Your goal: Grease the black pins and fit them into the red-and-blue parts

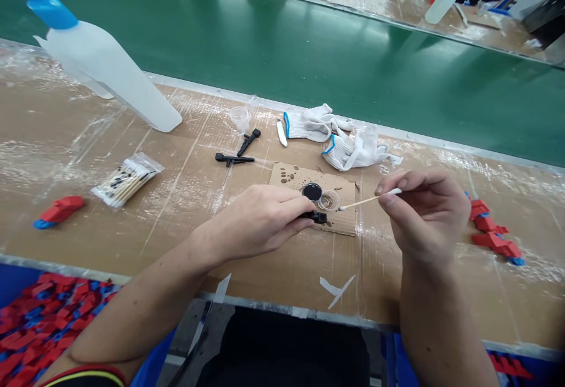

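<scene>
My left hand (269, 219) is closed around a small black plastic part (318, 217), with one end showing past the fingertips. Between thumb and fingers, my right hand (424, 207) pinches a cotton swab (362, 202). The swab's darkened tip points left, close to a small clear cup (329, 200). Beside that cup stands another cup of black liquid (312, 192). Both cups rest on a stained piece of cardboard (346, 222). Two more black parts, one lying flat (233, 159) and one at a slant (249, 142), are beyond my left hand.
White gloves (309, 123) and a white-handled tool (282, 133) lie behind the cardboard. A bag of cotton swabs (128, 180), a spray bottle (110, 69) and a red-blue piece (59, 210) are at left. More red pieces (494, 237) lie at right. A green belt (265, 40) runs behind.
</scene>
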A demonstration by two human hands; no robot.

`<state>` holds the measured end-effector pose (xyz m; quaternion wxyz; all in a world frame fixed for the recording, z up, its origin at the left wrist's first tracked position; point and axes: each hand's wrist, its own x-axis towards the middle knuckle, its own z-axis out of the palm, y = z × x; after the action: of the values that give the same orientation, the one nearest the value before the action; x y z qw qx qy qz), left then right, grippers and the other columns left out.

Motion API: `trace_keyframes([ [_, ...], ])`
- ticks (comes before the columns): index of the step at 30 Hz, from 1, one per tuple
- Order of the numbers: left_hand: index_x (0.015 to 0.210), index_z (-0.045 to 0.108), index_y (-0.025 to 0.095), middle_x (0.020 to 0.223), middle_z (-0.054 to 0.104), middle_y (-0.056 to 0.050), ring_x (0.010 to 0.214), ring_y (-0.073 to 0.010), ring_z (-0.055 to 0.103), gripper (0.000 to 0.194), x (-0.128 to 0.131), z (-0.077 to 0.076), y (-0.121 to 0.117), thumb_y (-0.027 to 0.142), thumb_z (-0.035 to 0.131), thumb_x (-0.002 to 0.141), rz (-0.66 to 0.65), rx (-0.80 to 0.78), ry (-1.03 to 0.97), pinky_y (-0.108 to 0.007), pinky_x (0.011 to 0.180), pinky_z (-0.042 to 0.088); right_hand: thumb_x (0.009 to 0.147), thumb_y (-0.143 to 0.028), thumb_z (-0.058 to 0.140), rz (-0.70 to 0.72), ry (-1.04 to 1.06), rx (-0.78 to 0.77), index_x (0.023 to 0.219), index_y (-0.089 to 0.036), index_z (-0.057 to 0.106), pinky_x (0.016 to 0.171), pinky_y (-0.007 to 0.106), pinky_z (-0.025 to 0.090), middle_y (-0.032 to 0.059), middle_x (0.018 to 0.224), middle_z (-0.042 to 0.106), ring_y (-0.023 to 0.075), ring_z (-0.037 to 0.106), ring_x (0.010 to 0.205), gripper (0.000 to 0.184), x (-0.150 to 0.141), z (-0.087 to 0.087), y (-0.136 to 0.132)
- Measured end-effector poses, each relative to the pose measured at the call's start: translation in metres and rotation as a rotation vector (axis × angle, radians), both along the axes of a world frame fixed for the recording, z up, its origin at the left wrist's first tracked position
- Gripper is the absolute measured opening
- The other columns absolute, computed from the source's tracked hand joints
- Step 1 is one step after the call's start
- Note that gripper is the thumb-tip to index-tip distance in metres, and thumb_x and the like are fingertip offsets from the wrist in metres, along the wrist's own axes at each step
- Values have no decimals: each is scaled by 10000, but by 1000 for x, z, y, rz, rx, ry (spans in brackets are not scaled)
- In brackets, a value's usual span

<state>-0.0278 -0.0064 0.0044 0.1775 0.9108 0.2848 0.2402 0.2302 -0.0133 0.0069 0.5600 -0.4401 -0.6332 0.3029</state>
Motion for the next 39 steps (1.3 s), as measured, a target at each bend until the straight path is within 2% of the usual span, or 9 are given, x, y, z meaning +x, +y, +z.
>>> trace_keyframes([
  [4,1002,656,155,834,708,-34,750,-170,660,184,3,-1,-1,261,512,1044,-4,22,-19,-290,679,463,860,-301,757,26,-55,31,863,-291,567,586,361,495,6,738,639,190,630,702,190,-8,6,-8],
  [8,1003,659,147,824,704,-38,740,-171,657,184,3,-2,-1,256,515,1040,-15,40,-31,-292,668,463,866,-219,738,77,-54,40,868,-284,576,610,353,512,4,749,645,179,634,717,174,-12,8,-10],
  [13,1008,658,146,833,708,-30,749,-170,667,165,4,-2,-1,248,531,1034,-21,58,-36,-287,677,469,850,-126,718,118,-44,37,875,-269,596,635,340,534,0,754,641,174,642,742,190,-13,7,-9],
  [18,1026,664,126,843,708,-29,755,-176,674,150,4,-1,-1,228,554,1022,-30,54,-45,-293,681,476,815,-39,723,209,-9,26,924,-233,627,592,300,485,-3,798,661,154,638,749,242,-13,2,-9],
  [22,978,670,122,793,681,-20,705,-171,649,154,4,0,-1,227,565,1015,-28,76,-35,-293,647,454,786,18,718,245,-11,37,994,-230,666,619,326,461,6,841,683,167,636,770,328,-13,1,-9],
  [25,976,670,124,791,676,-21,705,-171,646,159,4,-1,-1,223,554,1019,-31,73,-27,-292,647,447,779,46,702,307,-42,71,1080,-224,704,671,355,486,23,877,719,187,643,806,404,-13,1,-9],
  [28,1015,678,121,807,683,-29,725,-180,653,183,4,0,-2,231,533,1030,-41,59,-18,-297,651,447,766,61,704,381,-94,136,1071,-209,736,693,374,504,34,877,743,196,653,808,408,-12,1,-7],
  [33,1032,688,108,805,683,-29,714,-174,649,186,5,1,-3,217,537,1027,-52,37,-39,-296,645,446,746,69,719,340,-118,224,1057,-200,744,669,371,509,25,852,745,186,653,772,412,-13,2,-8],
  [39,1013,679,111,803,680,-25,710,-170,643,152,5,0,-3,198,555,1016,-56,40,-44,-294,647,444,749,58,722,353,-136,231,1032,-204,740,654,362,516,15,831,745,173,645,741,386,-13,2,-7],
])
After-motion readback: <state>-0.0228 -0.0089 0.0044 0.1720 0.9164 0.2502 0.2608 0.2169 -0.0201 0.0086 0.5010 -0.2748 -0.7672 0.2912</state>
